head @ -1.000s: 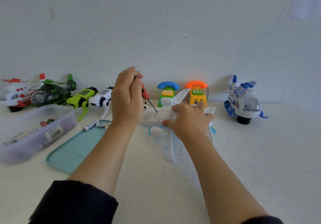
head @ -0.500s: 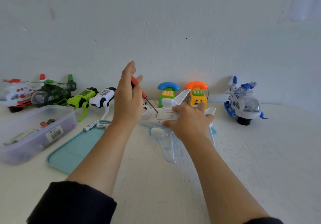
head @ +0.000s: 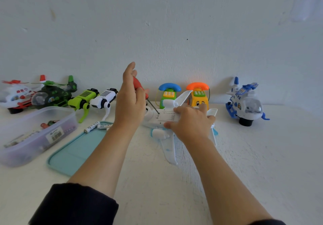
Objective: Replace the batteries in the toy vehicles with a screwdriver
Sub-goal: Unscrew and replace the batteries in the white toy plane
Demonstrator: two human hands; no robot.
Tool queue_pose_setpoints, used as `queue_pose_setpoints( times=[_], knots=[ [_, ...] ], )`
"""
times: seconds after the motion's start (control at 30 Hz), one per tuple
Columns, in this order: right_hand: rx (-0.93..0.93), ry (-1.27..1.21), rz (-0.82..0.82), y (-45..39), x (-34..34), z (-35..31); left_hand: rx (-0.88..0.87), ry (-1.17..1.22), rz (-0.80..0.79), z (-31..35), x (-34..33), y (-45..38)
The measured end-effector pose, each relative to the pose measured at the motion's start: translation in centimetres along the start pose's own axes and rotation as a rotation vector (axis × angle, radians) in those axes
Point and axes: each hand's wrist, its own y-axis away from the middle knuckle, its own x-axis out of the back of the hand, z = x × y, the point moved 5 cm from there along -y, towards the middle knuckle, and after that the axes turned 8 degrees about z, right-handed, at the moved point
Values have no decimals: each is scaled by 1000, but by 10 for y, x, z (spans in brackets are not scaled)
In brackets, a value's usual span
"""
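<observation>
A white toy airplane (head: 168,148) lies belly-up on the white table, its battery cover facing me. My right hand (head: 190,122) grips its body from the right, fingers curled over it. My left hand (head: 130,102) pinches the red handle of a screwdriver (head: 139,86) between thumb and fingers, with the upper fingers stretched upward. The metal shaft slants down to the right and its tip sits at the left end of the battery cover. Two loose AA batteries (head: 97,126) lie at the far edge of a teal tray (head: 75,153).
A clear plastic box (head: 35,134) holding small items stands at the left. Along the wall stand a white-red helicopter (head: 15,93), a green helicopter (head: 52,95), a green robot dog (head: 82,99), a white robot dog (head: 104,98), two toy phones (head: 168,92) and a blue-white helicopter (head: 244,100).
My left hand's fingers have uncurled from a closed grip on the screwdriver handle and now stretch upward. The tip stays at the cover. My right hand has not moved.
</observation>
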Motion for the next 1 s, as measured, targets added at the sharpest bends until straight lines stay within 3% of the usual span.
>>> queue_pose_setpoints(
  times=[0.27,0.47,0.63,0.77,0.9,1.0],
  knots=[
    [1,-3,12,0,0,0,-143,-118,153,4,8,4],
    [3,-7,15,0,1,0,-22,96,119,3,4,1],
    [1,-8,17,0,0,0,-194,-34,122,11,3,4],
    [-1,-11,15,0,-1,0,-119,-34,160,7,7,3],
    [1,-13,24,-1,-1,0,-17,68,95,3,1,3],
    [0,-8,21,-1,-1,1,-126,0,127,6,2,4]
  ],
)
